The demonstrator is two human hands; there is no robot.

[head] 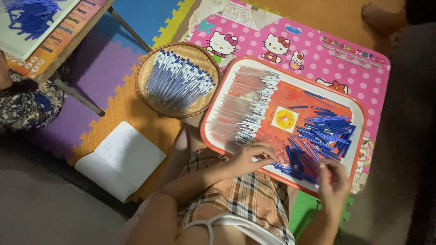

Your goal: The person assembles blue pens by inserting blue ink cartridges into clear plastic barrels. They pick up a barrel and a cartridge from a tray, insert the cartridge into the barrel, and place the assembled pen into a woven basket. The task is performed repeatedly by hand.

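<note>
Foam floor tiles (113, 68) in purple, orange and blue cover the ground beneath a low pink polka-dot table (345, 63) with cartoon cat prints. On the table rests an orange tray (297, 97) with a white rim. The left hand (252, 156) lies at the tray's near edge, fingers curled beside a row of clear pen barrels (247, 106); whether it grips one cannot be told. The right hand (334, 179) touches the near side of a loose pile of blue pen refills (324, 136), fingers bent, grip likewise unclear. Left of the tray, touching its corner, a round woven basket (150, 97) holds assembled pens (179, 79). An open notebook (120, 159) lies on the floor. A second table (50, 34) stands at upper left.
</note>
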